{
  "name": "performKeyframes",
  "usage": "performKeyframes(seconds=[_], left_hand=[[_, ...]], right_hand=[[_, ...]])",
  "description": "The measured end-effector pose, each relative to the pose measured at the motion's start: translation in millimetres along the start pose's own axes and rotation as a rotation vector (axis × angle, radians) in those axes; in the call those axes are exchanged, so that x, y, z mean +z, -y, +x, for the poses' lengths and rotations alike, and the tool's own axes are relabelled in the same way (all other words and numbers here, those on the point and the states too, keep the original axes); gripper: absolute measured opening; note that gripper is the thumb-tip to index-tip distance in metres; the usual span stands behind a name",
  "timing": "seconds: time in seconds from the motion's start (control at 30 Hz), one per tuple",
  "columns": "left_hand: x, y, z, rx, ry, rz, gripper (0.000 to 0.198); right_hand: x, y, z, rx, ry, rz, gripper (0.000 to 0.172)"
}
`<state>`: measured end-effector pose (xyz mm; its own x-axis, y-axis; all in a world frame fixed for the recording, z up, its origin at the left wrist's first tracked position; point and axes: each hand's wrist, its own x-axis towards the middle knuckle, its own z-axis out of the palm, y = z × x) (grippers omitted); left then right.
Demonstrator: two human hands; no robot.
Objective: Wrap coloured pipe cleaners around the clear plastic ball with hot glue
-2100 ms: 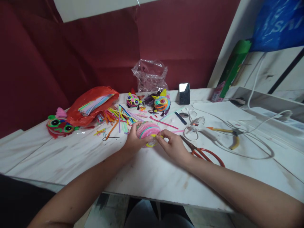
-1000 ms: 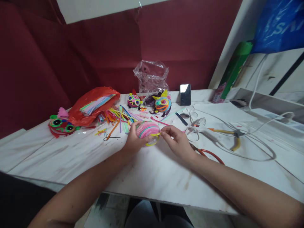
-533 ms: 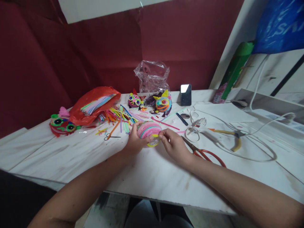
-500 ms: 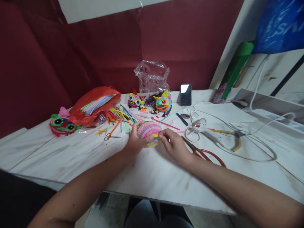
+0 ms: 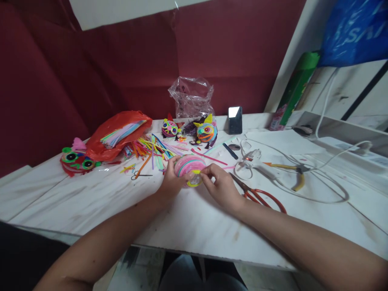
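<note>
A round pink ball [image 5: 190, 162], wound with pipe cleaners and crossed by a thin green stripe, sits just above the table's middle. My left hand [image 5: 172, 180] wraps around its left side, with the thumb on the front. A yellow pipe cleaner [image 5: 193, 184] rings a pale, clear-looking patch low on the ball's near face. At the right edge of that ring, my right hand [image 5: 218, 185] pinches the yellow strand between thumb and forefinger. Those fingertips partly hide the strand's end. Orange-handled scissors [image 5: 257, 196] lie beside my right wrist.
Behind the ball are loose pipe cleaners [image 5: 157, 147], a red bag [image 5: 115, 121] and decorated animal heads [image 5: 206, 131]. To the right lie a glue gun [image 5: 257, 163], its looping cable, and yellow-handled pliers [image 5: 298, 173]. A phone [image 5: 235, 121] leans at the back.
The whole view has shifted slightly. My left hand keeps its hold on the ball, and my right fingertips stay pinched at the yellow ring with barely any movement.
</note>
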<state>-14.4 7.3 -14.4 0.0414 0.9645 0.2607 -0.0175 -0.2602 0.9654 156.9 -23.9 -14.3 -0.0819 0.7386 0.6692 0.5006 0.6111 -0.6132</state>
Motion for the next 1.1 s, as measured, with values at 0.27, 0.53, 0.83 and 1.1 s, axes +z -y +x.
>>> performKeyframes(seconds=[0.27, 0.53, 0.83, 1.1], left_hand=[[-0.3, -4, 0, -0.036, 0.044, 0.027, 0.073], [-2.0, -11, 0, -0.105, 0.017, 0.084, 0.075], [-1.1, -9, 5, -0.126, -0.036, -0.1, 0.067], [-2.8, -7, 6, -0.212, 0.01, -0.276, 0.057]], right_hand=[[0, -4, 0, -0.073, -0.013, -0.068, 0.013], [2, -5, 0, 0.005, 0.004, 0.078, 0.004], [-7, -3, 11, 0.237, -0.042, 0.343, 0.026], [-4, -6, 20, 0.438, 0.174, 0.785, 0.045]])
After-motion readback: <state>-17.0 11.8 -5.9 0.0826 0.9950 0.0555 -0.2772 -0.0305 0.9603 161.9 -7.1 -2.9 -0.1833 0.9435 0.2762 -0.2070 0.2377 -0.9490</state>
